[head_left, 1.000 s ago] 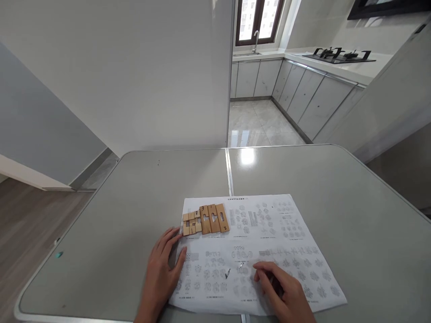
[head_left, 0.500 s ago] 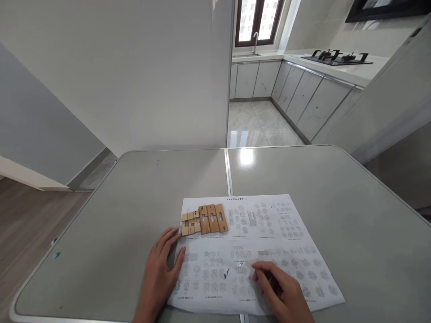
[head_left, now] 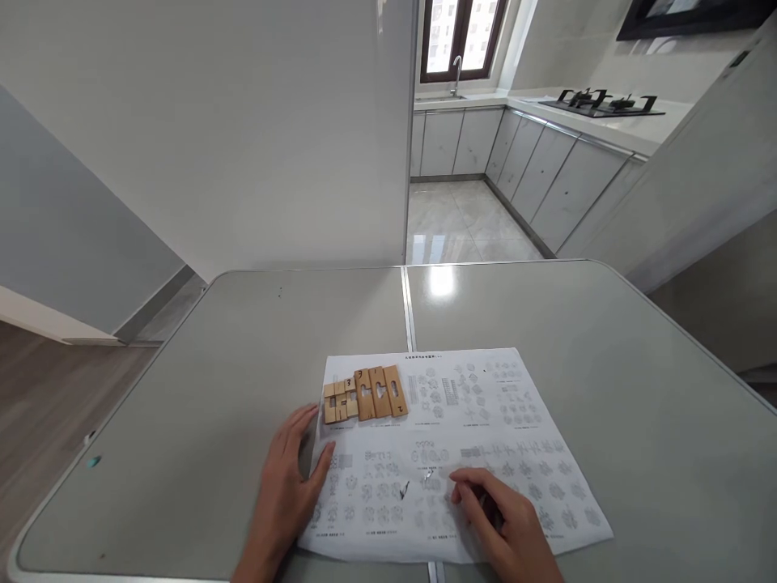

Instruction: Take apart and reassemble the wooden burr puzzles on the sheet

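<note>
A white printed instruction sheet [head_left: 479,421] lies on the grey table [head_left: 576,324]. Several notched wooden puzzle pieces [head_left: 364,394], some with handwritten numbers, lie side by side on the sheet's far left corner. My left hand [head_left: 291,478] rests flat on the table at the sheet's left edge, fingers stretched out, fingertips just short of the wooden pieces. My right hand [head_left: 498,518] lies on the sheet's near part with its fingers curled down against the paper; nothing shows in them.
A metal seam [head_left: 405,312] runs down the table's middle. A white partition wall [head_left: 243,138] stands behind the table. Beyond it is a kitchen with cabinets [head_left: 546,170], a gas hob [head_left: 598,103] and a window.
The view has shifted slightly, so everything sits a little further left in the picture. Both hands keep their places on the sheet and table.
</note>
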`<state>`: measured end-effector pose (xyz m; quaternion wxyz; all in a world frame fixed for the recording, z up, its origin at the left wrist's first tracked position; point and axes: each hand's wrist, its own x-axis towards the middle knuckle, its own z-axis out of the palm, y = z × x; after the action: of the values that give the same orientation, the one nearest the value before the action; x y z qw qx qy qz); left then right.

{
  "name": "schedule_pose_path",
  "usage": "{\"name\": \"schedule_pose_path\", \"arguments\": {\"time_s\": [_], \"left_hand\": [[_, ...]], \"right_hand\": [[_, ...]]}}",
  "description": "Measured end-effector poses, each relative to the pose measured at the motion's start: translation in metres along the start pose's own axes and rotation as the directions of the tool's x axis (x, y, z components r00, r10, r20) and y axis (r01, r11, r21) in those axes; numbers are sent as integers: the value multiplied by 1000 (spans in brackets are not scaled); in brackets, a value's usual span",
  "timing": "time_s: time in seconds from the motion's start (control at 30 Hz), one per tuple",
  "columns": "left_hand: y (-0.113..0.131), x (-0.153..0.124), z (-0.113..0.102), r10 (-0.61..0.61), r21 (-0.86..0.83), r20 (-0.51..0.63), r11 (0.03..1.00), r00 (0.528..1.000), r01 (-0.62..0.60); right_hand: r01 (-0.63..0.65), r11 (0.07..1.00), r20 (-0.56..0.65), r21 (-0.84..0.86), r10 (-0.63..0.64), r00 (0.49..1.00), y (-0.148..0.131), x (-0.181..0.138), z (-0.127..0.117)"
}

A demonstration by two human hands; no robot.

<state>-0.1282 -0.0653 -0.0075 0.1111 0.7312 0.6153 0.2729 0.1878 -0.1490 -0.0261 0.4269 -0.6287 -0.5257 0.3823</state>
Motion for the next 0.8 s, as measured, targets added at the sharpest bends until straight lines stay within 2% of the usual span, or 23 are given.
{"name": "schedule_pose_path", "arguments": {"time_s": [0.17, 0.37, 0.47, 0.63, 0.8], "left_hand": [[3, 28, -1, 83, -38, 74, 996, 994, -81], [3, 71, -9, 117, 115, 216, 983, 969, -144], [5, 88, -14, 143, 106, 286, 978, 947, -179], [8, 102, -17, 131, 21, 419, 988, 898, -154], [10, 104, -19, 106, -1, 454, 993, 885, -119]], "right_hand": [[1, 1000, -2, 3, -1, 1000, -1, 0, 0], [10, 1000, 5, 14, -10, 1000, -5, 1, -2], [1, 1000, 18, 24, -2, 1000, -6, 2, -4], [3, 1000, 15, 30, -4, 1000, -8, 3, -4], [12, 1000, 42, 17, -12, 999, -6, 3, -6]]}}
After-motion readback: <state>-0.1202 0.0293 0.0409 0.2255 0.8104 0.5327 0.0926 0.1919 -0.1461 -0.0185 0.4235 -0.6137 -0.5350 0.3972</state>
